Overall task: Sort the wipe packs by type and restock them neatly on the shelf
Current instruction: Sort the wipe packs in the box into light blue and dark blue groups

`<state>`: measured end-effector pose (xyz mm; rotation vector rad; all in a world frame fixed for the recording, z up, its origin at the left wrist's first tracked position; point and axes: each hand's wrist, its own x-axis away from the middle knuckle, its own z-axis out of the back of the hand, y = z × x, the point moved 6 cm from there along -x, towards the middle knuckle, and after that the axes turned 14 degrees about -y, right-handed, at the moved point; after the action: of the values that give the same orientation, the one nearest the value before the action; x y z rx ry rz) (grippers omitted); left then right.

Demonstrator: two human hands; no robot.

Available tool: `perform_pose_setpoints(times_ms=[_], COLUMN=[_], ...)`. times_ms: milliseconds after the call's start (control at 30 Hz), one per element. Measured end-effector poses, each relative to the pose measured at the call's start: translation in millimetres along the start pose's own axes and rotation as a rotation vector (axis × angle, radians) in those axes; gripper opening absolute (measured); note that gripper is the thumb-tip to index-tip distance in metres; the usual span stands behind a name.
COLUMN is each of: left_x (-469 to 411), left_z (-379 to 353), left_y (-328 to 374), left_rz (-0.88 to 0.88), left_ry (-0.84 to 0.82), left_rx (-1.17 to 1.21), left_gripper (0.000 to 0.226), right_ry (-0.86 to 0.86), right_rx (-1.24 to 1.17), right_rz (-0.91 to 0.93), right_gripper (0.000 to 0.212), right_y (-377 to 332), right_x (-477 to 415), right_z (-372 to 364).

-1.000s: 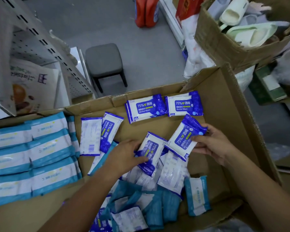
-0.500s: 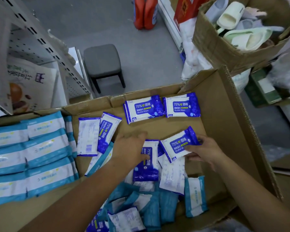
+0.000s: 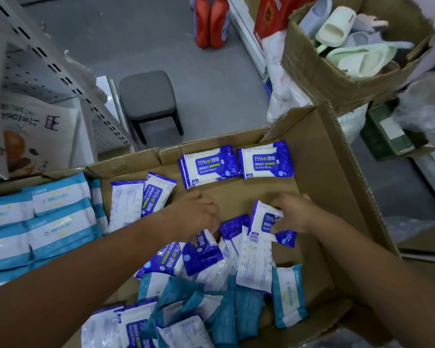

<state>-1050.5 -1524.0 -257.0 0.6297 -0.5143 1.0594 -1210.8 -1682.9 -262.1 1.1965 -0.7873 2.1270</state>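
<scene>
Grey floor [image 3: 211, 84] lies beyond an open carton [image 3: 337, 177]. A stool [image 3: 147, 96] and a perforated shelf post [image 3: 35, 59] stand past its far left corner. Against the carton's far wall, two far packs [image 3: 265, 159] of blue alcohol wipes lie flat, side by side and label up. Near the left wall, two side packs [image 3: 156, 194] lie next to each other, one label up and the other showing its white back. Further left, teal packs [image 3: 48, 222] sit in tidy rows.

The right hand [image 3: 294, 214] pinches a blue pack [image 3: 263, 222] at its right end. The thumb [image 3: 276, 229] presses on the label face and the other fingers curl over the upper edge. This pack is tilted, label up, and its lower edge overlaps the white backs of packs beneath it in the middle of the carton.

The left hand [image 3: 196, 214] is palm down, just left of the right hand and apart from it. Its fingers bend down onto the upper end of a second pack [image 3: 201, 252], also blue. The fingertips are hidden, so whether they clasp the pack cannot be told.

A heap [image 3: 211, 310] of mixed blue and teal packs fills the near end. At the far right stands a slipper box [image 3: 337, 79], with orange bottles [image 3: 211, 21] on the floor behind.
</scene>
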Motion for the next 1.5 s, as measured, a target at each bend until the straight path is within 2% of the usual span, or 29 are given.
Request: perform_pose_setpoints(times_ms=[67, 167, 233, 367, 533, 667, 733, 900, 967, 1067, 1200, 1300, 1400, 1500], left_x=[2, 4, 9, 30, 54, 65, 64, 43, 35, 23, -3, -18, -30, -32], left_z=[-4, -7, -10, -11, -10, 3, 7, 4, 6, 8, 10, 12, 14, 13], left_y=[-1, -3, -10, -33, -61, -68, -66, -53, -52, -47, -38, -33, -27, -24], left_rz=[0.018, 0.047, 0.080, 0.176, 0.315, 0.339, 0.324, 0.300, 0.324, 0.368, 0.452, 0.529, 0.569, 0.579], left_ry=[-0.118, -0.145, -0.151, -0.047, 0.069, 0.195, 0.240, 0.232, 0.236, 0.259, 0.263, 0.274, 0.275, 0.335], left_rx=[0.021, 0.001, 0.105, 0.509, 0.730, 0.867, 0.921, 1.000, 0.960, 0.913, 0.825, 0.754, 0.634, 0.546], left_gripper=[0.057, 0.059, 0.053, 0.034, 0.038, 0.031, 0.026, 0.013, 0.013, 0.012, 0.028, 0.038, 0.040, 0.047], right_ry=[-0.056, -0.057, -0.129, -0.178, -0.174, -0.102, -0.113, -0.176, -0.125, 0.013, 0.087, 0.129, 0.169, 0.275], right_rx=[-0.324, -0.666, -0.718, -0.755, -0.891, -0.671, -0.640, -0.516, -0.422, -0.201, 0.072, 0.273, 0.376, 0.501], right_rz=[0.113, 0.203, 0.207, 0.226, 0.328, 0.421, 0.459, 0.497, 0.460, 0.298, 0.079, 0.029, 0.018, -0.065], right_gripper=[0.027, 0.018, 0.018, 0.018, 0.008, 0.008, 0.005, 0.013, 0.012, 0.016, 0.028, 0.025, 0.027, 0.027], right_y=[4, 4, -3, -22, -60, -97, -110, -111, -92, -45, -7, -12, -27, -34], right_x=[-2, 1, -1, -8, -2, 0, 3, 22, 30, 31, 17, -3, -18, -22], right_z=[-1, 3, -1, -18, -40, -48, -47, -34, -16, 21, 40, 40, 40, 38])
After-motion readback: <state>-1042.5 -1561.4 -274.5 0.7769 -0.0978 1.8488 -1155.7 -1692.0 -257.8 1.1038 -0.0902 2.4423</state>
